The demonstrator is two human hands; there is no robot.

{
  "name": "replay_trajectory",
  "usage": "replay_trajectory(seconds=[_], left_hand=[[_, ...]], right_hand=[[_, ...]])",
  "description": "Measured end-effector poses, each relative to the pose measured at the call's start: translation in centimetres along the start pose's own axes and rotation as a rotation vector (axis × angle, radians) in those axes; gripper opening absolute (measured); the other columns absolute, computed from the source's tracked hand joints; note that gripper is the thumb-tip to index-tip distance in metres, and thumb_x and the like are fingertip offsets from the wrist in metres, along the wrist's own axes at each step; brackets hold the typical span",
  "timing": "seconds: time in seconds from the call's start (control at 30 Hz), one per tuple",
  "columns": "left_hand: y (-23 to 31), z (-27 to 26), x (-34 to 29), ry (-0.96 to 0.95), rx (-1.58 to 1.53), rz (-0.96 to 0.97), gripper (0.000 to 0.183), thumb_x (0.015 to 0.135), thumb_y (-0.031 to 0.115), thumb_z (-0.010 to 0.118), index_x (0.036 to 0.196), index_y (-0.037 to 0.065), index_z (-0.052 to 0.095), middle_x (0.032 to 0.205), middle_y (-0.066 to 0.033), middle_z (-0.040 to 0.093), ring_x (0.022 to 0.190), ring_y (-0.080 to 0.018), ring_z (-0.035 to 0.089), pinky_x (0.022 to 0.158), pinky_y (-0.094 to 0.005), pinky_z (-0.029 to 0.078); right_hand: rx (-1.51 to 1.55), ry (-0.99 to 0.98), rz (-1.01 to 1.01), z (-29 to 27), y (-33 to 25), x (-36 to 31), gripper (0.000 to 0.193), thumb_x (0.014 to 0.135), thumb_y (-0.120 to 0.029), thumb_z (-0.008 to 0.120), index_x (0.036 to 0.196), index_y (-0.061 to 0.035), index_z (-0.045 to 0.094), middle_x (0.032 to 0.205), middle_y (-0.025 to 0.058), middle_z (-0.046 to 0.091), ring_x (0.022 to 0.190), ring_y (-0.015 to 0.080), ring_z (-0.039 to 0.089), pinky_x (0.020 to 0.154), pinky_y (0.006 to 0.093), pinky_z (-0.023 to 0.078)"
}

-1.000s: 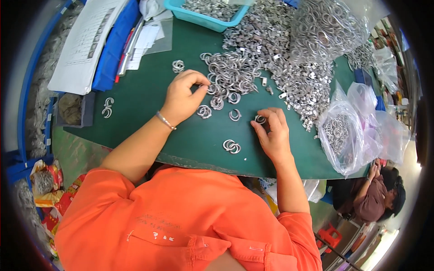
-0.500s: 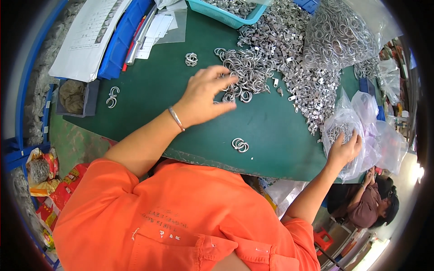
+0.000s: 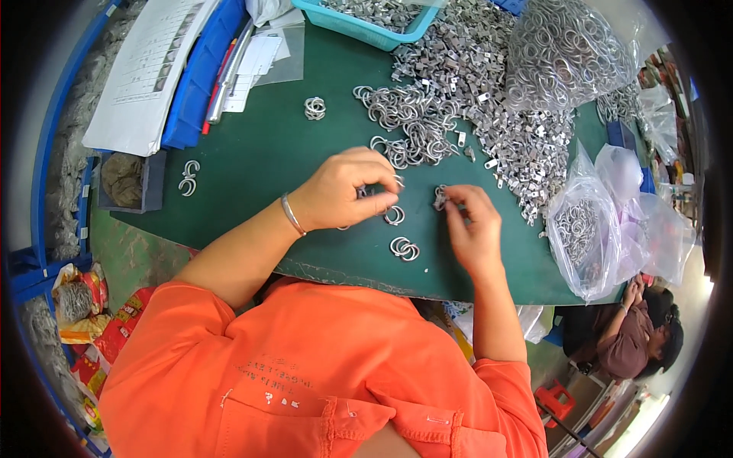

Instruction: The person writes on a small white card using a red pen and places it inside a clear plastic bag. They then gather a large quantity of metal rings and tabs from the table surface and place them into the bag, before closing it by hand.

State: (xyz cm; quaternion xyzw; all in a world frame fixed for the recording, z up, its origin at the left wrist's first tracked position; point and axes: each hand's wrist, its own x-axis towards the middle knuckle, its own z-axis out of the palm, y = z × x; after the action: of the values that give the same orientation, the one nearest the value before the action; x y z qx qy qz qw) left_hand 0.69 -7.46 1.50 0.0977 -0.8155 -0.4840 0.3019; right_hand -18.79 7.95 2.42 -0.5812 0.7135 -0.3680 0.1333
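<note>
My left hand (image 3: 347, 189) is curled above the middle of the green table, with a metal ring (image 3: 398, 182) showing at its fingertips. Its palm side is mostly hidden. A pair of loose rings (image 3: 394, 215) is just below those fingers. To the right, my right hand (image 3: 475, 229) pinches a small cluster of metal rings (image 3: 440, 197) between thumb and fingers; how many cannot be made out. Closer to the table's near edge lies a group of rings (image 3: 405, 249). Beyond my left hand spreads a heap of open-looking metal rings (image 3: 412, 118).
Small metal clips (image 3: 527, 145) form a large pile at right. Around it are a full bag of rings (image 3: 569, 57), a smaller open plastic bag (image 3: 584, 229) and a turquoise tray (image 3: 359, 27). Ring groups (image 3: 314, 108) sit at left. A person (image 3: 634, 340) is at far right.
My right hand has left the small plastic bag and come to the middle with rings. My left hand has drawn back from the ring heap toward me, its fingers now curled.
</note>
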Motion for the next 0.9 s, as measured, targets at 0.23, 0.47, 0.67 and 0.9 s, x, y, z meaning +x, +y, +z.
replay_trajectory(seconds=[0.23, 0.47, 0.67, 0.9], left_hand=[[-1.4, -1.0, 0.0, 0.253, -0.048, -0.305, 0.004, 0.080, -0.001, 0.066, 0.082, -0.002, 0.063, 0.091, -0.0044, 0.060, 0.075, -0.0083, 0.057, 0.066, -0.0208, 0.047], [-2.1, -1.1, -0.6, 0.321, -0.145, -0.338, 0.003, 0.084, -0.002, 0.063, 0.086, -0.004, 0.061, 0.092, -0.0041, 0.058, 0.079, -0.0087, 0.057, 0.070, -0.0218, 0.047], [-0.9, -1.0, 0.3, 0.188, 0.084, -0.367, 0.005, 0.082, 0.003, 0.066, 0.086, 0.001, 0.064, 0.080, -0.0003, 0.058, 0.064, -0.0036, 0.053, 0.055, -0.0191, 0.042], [-1.8, -0.2, -0.2, 0.235, -0.127, -0.373, 0.009, 0.086, 0.003, 0.063, 0.094, 0.000, 0.065, 0.084, -0.0005, 0.063, 0.068, -0.0042, 0.055, 0.063, -0.0176, 0.046]], right_hand=[[0.399, 0.066, 0.559, -2.5, 2.5, -1.0, 0.023, 0.084, 0.003, 0.060, 0.107, 0.0039, 0.061, 0.096, 0.0078, 0.063, 0.081, 0.0123, 0.059, 0.071, 0.0250, 0.049], [-0.279, 0.059, -0.133, -2.4, 0.7, -2.1, 0.027, 0.073, -0.002, 0.070, 0.098, -0.0002, 0.059, 0.102, 0.0170, 0.056, 0.093, 0.0355, 0.055, 0.083, 0.0412, 0.046], [-1.170, 0.687, 0.156, -13.2, 5.4, -2.9, 0.024, 0.080, -0.002, 0.063, 0.104, -0.0014, 0.063, 0.103, 0.0136, 0.063, 0.094, 0.0323, 0.058, 0.088, 0.0421, 0.043], [-0.023, -0.106, -0.131, 2.8, -5.4, 1.3, 0.020, 0.078, -0.005, 0.067, 0.098, -0.0050, 0.066, 0.093, 0.0132, 0.062, 0.093, 0.0306, 0.059, 0.083, 0.0372, 0.047]])
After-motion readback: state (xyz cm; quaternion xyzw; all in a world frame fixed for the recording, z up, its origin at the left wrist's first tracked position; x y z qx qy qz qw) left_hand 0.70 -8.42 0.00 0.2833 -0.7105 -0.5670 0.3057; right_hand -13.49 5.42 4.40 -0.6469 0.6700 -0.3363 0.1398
